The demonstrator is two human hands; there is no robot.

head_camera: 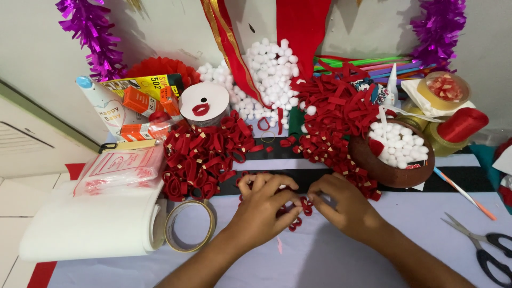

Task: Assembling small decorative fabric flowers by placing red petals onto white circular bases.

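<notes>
Head view: both hands' fingers pinch small red ribbon loops at the bench's near edge; looped heaps done, more seemingly remain.

Left hand and right hand meet over them.

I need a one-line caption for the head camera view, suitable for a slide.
Both hands, left hand and right hand, pinch small red ribbon loops together on a craft table.

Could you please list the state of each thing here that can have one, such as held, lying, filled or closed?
left hand: pinching the red felt loops.
right hand: pinching the same loops.
red felt loops: held between both hands.
brown bowl: filled with white pompoms.
scissors: lying on the table, blades slightly apart.
tape roll: lying flat.
white felt roll: rolled up.
</notes>
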